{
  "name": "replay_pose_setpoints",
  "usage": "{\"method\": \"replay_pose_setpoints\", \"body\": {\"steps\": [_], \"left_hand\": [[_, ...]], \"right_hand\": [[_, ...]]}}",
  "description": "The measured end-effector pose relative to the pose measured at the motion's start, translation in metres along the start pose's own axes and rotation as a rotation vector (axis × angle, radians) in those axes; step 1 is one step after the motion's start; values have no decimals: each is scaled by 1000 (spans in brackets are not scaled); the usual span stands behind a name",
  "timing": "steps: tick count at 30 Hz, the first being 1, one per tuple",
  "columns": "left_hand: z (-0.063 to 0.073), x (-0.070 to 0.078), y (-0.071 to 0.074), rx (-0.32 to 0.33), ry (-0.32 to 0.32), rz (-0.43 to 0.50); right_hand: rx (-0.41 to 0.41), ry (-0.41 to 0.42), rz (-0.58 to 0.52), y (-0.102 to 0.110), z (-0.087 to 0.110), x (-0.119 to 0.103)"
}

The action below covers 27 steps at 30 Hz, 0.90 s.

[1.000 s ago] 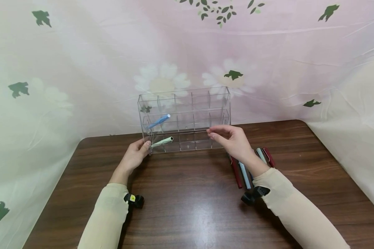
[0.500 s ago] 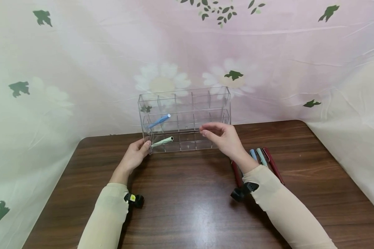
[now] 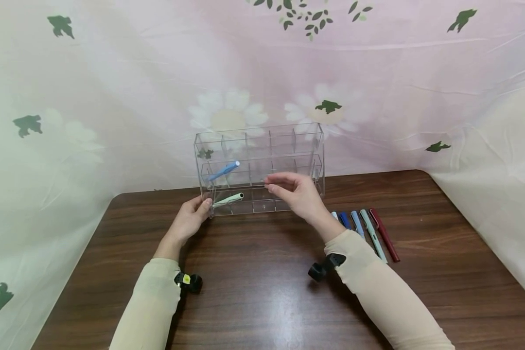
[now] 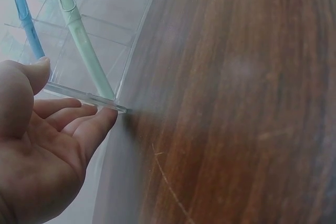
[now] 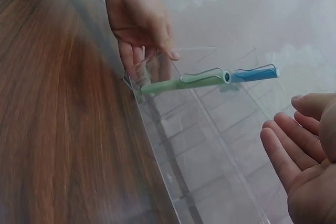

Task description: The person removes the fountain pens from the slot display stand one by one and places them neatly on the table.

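Note:
A clear acrylic display rack (image 3: 262, 156) with tiered compartments stands at the back of the table. My left hand (image 3: 190, 218) grips its lower left end, thumb in front and fingers behind. A mint green pen (image 3: 228, 199) leans in the front tier's leftmost part, and a blue pen (image 3: 224, 171) leans in the tier behind. Over the middle of the rack hovers my right hand (image 3: 304, 197), fingers bent loosely with nothing between them. In the right wrist view, the palm of that same right hand (image 5: 310, 156) shows bare, beside the compartments.
Right of the rack, pens lie side by side on the brown wooden table (image 3: 253, 291): a dark red pen (image 3: 385, 236), a green pen (image 3: 373, 236), a light blue pen (image 3: 357, 223) and a dark blue pen (image 3: 344, 220). A flowered cloth (image 3: 157, 97) hangs behind.
My right hand has moved left along the front of the rack, uncovering more of the pens on the table. The left hand, the rack and its two pens stay put.

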State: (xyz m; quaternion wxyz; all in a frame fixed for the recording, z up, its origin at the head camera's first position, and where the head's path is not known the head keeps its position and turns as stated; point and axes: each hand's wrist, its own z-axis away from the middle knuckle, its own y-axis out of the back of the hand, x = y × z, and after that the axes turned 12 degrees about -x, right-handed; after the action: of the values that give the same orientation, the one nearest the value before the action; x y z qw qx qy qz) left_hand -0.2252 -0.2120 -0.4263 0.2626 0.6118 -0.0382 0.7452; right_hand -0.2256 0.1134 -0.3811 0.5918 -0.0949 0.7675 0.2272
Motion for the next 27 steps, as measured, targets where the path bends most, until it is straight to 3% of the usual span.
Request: {"method": "replay_pose_setpoints", "body": {"steps": [9, 27], "left_hand": [[0, 0, 0, 2, -10, -13], [2, 0, -1, 6, -9, -36]], "right_hand": [[-30, -9, -38, -12, -8, 4], [-69, 8, 34, -42, -23, 14]]}}
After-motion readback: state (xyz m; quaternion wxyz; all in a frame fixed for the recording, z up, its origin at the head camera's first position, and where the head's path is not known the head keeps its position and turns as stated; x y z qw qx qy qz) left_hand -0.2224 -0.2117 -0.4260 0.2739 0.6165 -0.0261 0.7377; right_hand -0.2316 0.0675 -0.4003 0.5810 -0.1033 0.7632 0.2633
